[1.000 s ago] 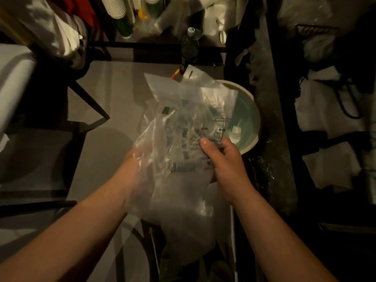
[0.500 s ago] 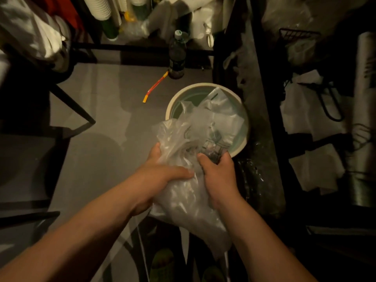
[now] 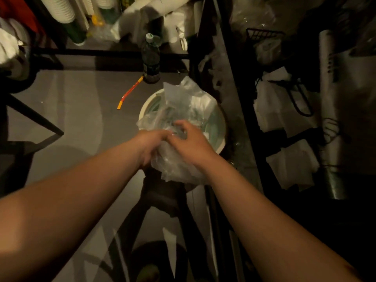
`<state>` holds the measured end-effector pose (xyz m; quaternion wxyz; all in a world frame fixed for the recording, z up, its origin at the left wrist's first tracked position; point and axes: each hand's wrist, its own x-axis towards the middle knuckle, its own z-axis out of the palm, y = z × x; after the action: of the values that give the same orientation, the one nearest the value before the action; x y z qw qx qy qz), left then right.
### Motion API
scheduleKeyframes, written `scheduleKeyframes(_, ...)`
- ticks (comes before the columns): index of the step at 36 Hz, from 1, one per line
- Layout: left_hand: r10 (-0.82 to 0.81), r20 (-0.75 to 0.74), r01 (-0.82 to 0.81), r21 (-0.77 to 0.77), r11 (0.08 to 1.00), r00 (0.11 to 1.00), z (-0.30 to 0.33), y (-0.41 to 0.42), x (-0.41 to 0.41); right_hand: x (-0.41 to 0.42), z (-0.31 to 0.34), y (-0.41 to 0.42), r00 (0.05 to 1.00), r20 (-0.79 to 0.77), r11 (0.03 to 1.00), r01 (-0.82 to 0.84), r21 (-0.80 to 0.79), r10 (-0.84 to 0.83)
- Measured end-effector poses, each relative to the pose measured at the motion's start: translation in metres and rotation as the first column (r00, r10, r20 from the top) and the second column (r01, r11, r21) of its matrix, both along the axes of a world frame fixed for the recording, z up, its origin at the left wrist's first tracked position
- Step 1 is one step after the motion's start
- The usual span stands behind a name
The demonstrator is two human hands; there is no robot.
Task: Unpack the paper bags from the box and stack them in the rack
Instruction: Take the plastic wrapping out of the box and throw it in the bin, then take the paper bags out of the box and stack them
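Left hand (image 3: 151, 142) grips the near-left side of the plastic wrap (image 3: 183, 119), fingers curled into the film. Right hand (image 3: 190, 139) presses on top with fingers bent, pinching crumpled film at the middle. Wrap sits bunched over a round bin (image 3: 220, 139) on the floor, between both hands. Film looks light, soft, limp and slick, so it likely slips and springs back open; best taken in a full fistful at the bunched middle, not by a loose edge. No paper bags or box in clear view; white bags (image 3: 284, 161) on the dark rack (image 3: 252, 123) at right may be them, cannot tell.
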<state>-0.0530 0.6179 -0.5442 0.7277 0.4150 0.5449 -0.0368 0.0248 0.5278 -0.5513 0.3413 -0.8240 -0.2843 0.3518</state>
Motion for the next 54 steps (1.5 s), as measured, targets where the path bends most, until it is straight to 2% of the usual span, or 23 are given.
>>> scheduleKeyframes(4,0.012,0.057,-0.009,-0.055,0.998,0.998,-0.012,0.001,0.008,0.0,-0.017,0.006,0.996,-0.039,0.991,-0.078,-0.112,0.074)
scheduleKeyframes(5,0.024,0.057,-0.025,0.013,1.0,0.998,-0.019,0.0,0.01,0.002,-0.023,0.006,0.996,-0.031,0.987,-0.082,-0.141,0.078)
scheduleKeyframes(6,0.026,0.041,-0.031,0.146,0.989,0.999,-0.026,-0.002,0.011,0.004,-0.028,0.008,0.996,-0.018,0.981,-0.089,-0.175,0.087)
scheduleKeyframes(7,-0.008,-0.004,0.009,0.337,0.941,1.0,-0.031,-0.005,0.011,0.006,-0.033,0.009,0.995,-0.008,0.973,-0.1,-0.209,0.101)
scheduleKeyframes(9,-0.14,-0.112,0.179,0.646,0.742,0.984,-0.038,-0.009,0.009,0.009,-0.043,0.013,0.994,-0.003,0.957,-0.105,-0.27,0.108)
scheduleKeyframes(11,-0.302,-0.213,0.353,0.756,0.552,0.929,-0.042,-0.014,0.006,0.013,-0.052,0.017,0.995,-0.007,0.945,-0.097,-0.313,0.1)
scheduleKeyframes(13,-0.446,-0.318,0.5,0.776,0.385,0.836,-0.055,-0.013,0.002,0.016,-0.056,0.02,0.995,-0.01,0.936,-0.101,-0.336,0.104)
scheduleKeyframes(15,-0.507,-0.413,0.605,0.736,0.303,0.757,-0.062,-0.01,-0.001,0.018,-0.06,0.023,0.99,-0.01,0.923,-0.132,-0.36,0.138)
scheduleKeyframes(17,-0.521,-0.553,0.727,0.653,0.214,0.65,-0.061,-0.007,-0.001,0.017,-0.063,0.025,0.985,-0.042,0.91,-0.168,-0.379,0.164)
scheduleKeyframes(19,-0.515,-0.713,0.848,0.527,0.055,0.476,-0.058,-0.006,-0.001,0.017,-0.065,0.023,0.986,-0.081,0.909,-0.167,-0.382,0.147)
scheduleKeyframes(21,-0.519,-0.764,0.892,0.452,-0.004,0.384,-0.057,-0.004,-0.001,0.018,-0.066,0.021,0.991,-0.104,0.925,-0.111,-0.363,0.078)
scheduleKeyframes(23,-0.539,-0.759,0.908,0.419,0.027,0.366,-0.056,-0.003,-0.002,0.02,-0.064,0.019,0.996,-0.082,0.952,0.008,-0.307,-0.035)
scheduleKeyframes(26,-0.525,-0.715,0.87,0.481,0.11,0.462,-0.048,-0.001,0.0,0.018,-0.047,0.017,0.975,0.004,0.962,0.218,-0.164,-0.22)
scheduleKeyframes(30,-0.442,-0.627,0.746,0.643,0.17,0.641,-0.03,0.001,0.002,0.009,-0.026,0.017,0.978,0.036,0.973,0.207,-0.107,-0.204)
scheduleKeyframes(34,-0.42,-0.457,0.581,0.779,0.238,0.784,-0.002,0.004,0.006,0.008,0.001,0.021,0.966,0.103,0.971,0.241,-0.008,-0.239)
scheduleKeyframes(37,-0.378,-0.307,0.44,0.831,0.341,0.873,0.026,0.009,0.01,0.004,0.023,0.025,0.94,0.163,0.952,0.286,0.106,-0.3)
scheduleKeyframes(39,-0.305,-0.232,0.344,0.853,0.393,0.924,0.046,0.012,0.012,0.001,0.039,0.028,0.925,0.15,0.931,0.322,0.172,-0.348)
scheduleKeyframes(42,-0.239,-0.151,0.236,0.891,0.387,0.959,0.083,0.017,0.008,-0.004,0.077,0.032,0.902,0.051,0.868,0.394,0.303,-0.428)
scheduleKeyframes(47,-0.178,0.018,0.072,0.869,0.489,0.984,0.151,0.024,-0.01,-0.019,0.159,0.035,0.866,-0.126,0.728,0.479,0.491,-0.485)
scheduleKeyframes(51,-0.15,0.124,-0.037,0.875,0.482,0.981,0.223,0.021,-0.019,-0.031,0.234,0.038,0.871,-0.164,0.676,0.467,0.571,-0.463)
scheduleKeyframes(54,-0.11,0.253,-0.174,0.866,0.469,0.961,0.276,0.014,-0.022,-0.038,0.285,0.038,0.843,-0.214,0.587,0.504,0.634,-0.493)
